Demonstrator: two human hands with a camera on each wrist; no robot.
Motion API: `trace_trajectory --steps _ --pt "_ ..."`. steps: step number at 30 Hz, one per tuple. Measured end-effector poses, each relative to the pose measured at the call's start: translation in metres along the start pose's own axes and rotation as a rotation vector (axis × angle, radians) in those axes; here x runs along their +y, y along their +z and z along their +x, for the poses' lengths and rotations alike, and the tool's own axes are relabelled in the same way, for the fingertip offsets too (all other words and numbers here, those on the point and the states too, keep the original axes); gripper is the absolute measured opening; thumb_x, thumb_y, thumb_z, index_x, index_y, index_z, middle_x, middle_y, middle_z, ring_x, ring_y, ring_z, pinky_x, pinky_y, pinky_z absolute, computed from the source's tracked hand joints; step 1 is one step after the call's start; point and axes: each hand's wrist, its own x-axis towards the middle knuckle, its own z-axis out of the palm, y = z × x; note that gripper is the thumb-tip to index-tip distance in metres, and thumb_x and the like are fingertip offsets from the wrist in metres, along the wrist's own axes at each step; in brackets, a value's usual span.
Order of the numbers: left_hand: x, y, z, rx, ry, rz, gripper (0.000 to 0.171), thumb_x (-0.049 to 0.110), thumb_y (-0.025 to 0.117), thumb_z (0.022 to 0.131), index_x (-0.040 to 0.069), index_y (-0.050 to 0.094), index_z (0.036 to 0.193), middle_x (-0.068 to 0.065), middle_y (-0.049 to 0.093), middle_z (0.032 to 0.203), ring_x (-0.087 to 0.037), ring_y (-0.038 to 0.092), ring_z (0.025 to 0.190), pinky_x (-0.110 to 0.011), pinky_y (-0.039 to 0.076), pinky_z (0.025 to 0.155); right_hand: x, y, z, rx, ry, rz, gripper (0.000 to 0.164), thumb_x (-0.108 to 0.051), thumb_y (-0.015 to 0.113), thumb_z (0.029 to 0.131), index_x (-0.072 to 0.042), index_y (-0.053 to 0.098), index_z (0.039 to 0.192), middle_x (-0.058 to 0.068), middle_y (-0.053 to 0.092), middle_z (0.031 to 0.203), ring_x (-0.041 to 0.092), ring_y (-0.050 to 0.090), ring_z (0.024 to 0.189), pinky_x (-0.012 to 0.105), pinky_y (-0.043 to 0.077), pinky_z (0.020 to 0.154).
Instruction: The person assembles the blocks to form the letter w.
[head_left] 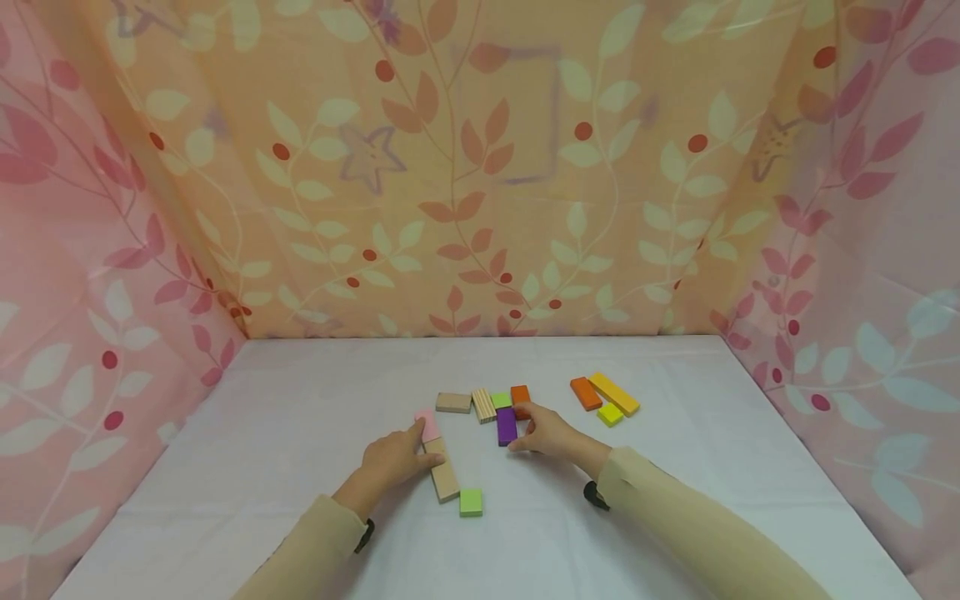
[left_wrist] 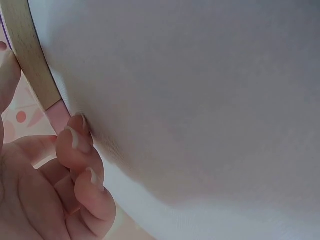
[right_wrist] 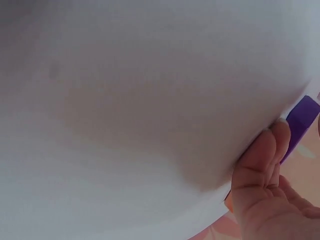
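A pink block (head_left: 427, 426) lies end to end with plain wood (head_left: 445, 482), forming a slanted row on the table. My left hand (head_left: 393, 458) is at this row from the left, index fingertip at the pink block and thumb over the wood. In the left wrist view its other fingers (left_wrist: 95, 195) bend loosely beside the row. My right hand (head_left: 553, 432) pinches a purple block (head_left: 507, 427), index finger near its far end and thumb near its close end. The purple block lies just below a green block (head_left: 501, 400) and beside an orange-red block (head_left: 521, 398), which the right hand partly covers.
A striped wood block (head_left: 483, 406) and a flat wood block (head_left: 453, 403) continue the back row leftward. A light green square (head_left: 471, 502) lies at the slanted row's near end. Back right are an orange block (head_left: 586, 393), a long yellow-orange block (head_left: 615, 393) and a yellow square (head_left: 611, 414).
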Motion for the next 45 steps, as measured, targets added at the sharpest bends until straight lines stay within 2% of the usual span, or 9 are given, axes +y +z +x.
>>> trace_trajectory --steps 9,12,17,24,27,33,39,42,45 --pt "-0.001 0.004 0.004 -0.01 -0.009 -0.012 0.081 0.053 0.066 0.086 0.001 0.042 0.145 -0.025 0.059 0.127 -0.043 0.056 0.115 -0.054 0.047 0.085 -0.001 -0.002 0.005 -0.029 0.028 -0.036 0.075 -0.022 0.085 0.076 -0.006 0.047 0.139 0.006 0.056 0.097 0.019 0.05 0.077 0.029 0.043 0.068" --pt "-0.003 0.005 0.003 -0.007 -0.006 -0.017 0.082 0.053 0.066 0.086 0.001 0.042 0.145 -0.025 0.059 0.126 -0.043 0.056 0.114 -0.054 0.047 0.084 -0.002 -0.002 0.005 -0.049 0.01 -0.024 0.075 -0.022 0.085 0.076 -0.005 0.047 0.138 0.005 0.054 0.089 0.018 0.049 0.075 0.028 0.041 0.064" --pt "-0.004 0.004 0.002 -0.007 -0.008 -0.027 0.082 0.053 0.066 0.086 0.001 0.041 0.145 -0.025 0.059 0.126 -0.043 0.057 0.112 -0.054 0.048 0.083 0.001 -0.001 0.007 -0.059 0.004 -0.019 0.08 -0.021 0.086 0.075 -0.005 0.044 0.142 0.005 0.053 0.087 0.018 0.048 0.074 0.028 0.039 0.064" --pt "-0.002 0.002 0.0 -0.004 0.0 -0.029 0.081 0.052 0.066 0.087 0.0 0.042 0.145 -0.026 0.06 0.124 -0.043 0.059 0.109 -0.052 0.048 0.081 0.001 0.002 0.005 -0.035 -0.035 -0.045 0.072 -0.019 0.085 0.076 -0.001 0.048 0.135 0.004 0.054 0.098 0.018 0.048 0.078 0.029 0.04 0.068" --pt "-0.001 0.001 -0.001 0.002 0.003 -0.024 0.081 0.052 0.066 0.086 0.0 0.042 0.144 -0.026 0.061 0.122 -0.043 0.06 0.107 -0.052 0.049 0.078 0.0 0.004 0.001 -0.033 -0.036 -0.019 0.067 -0.019 0.085 0.076 -0.001 0.048 0.129 0.006 0.054 0.094 0.019 0.048 0.079 0.031 0.04 0.069" --pt "-0.001 0.001 -0.001 -0.015 -0.011 -0.032 0.08 0.052 0.065 0.087 0.001 0.042 0.145 -0.025 0.06 0.125 -0.043 0.058 0.111 -0.053 0.048 0.082 -0.004 0.012 -0.009 -0.106 -0.035 0.036 0.06 -0.019 0.085 0.076 -0.006 0.046 0.12 0.008 0.052 0.082 0.019 0.049 0.074 0.031 0.041 0.066" --pt "-0.001 0.002 0.001 -0.015 -0.016 -0.033 0.08 0.052 0.065 0.087 0.001 0.042 0.145 -0.025 0.06 0.125 -0.042 0.058 0.112 -0.053 0.048 0.083 -0.011 0.015 -0.013 -0.166 -0.062 -0.053 0.062 -0.019 0.086 0.074 -0.007 0.047 0.121 0.007 0.052 0.083 0.02 0.049 0.076 0.033 0.041 0.069" --pt "-0.001 0.002 0.0 -0.008 -0.006 -0.03 0.081 0.052 0.066 0.087 0.001 0.042 0.145 -0.025 0.061 0.123 -0.043 0.059 0.109 -0.052 0.049 0.08 -0.013 0.012 -0.013 -0.191 -0.034 -0.073 0.059 -0.023 0.084 0.077 -0.007 0.051 0.124 0.007 0.053 0.086 0.02 0.05 0.078 0.034 0.043 0.071" --pt "-0.003 0.002 0.0 -0.008 -0.008 -0.037 0.081 0.052 0.066 0.087 0.001 0.042 0.145 -0.025 0.06 0.124 -0.043 0.059 0.109 -0.053 0.049 0.08 -0.015 0.012 -0.011 -0.2 0.004 -0.043 0.047 -0.025 0.079 0.083 -0.008 0.055 0.12 0.007 0.054 0.088 0.02 0.051 0.079 0.033 0.045 0.071"
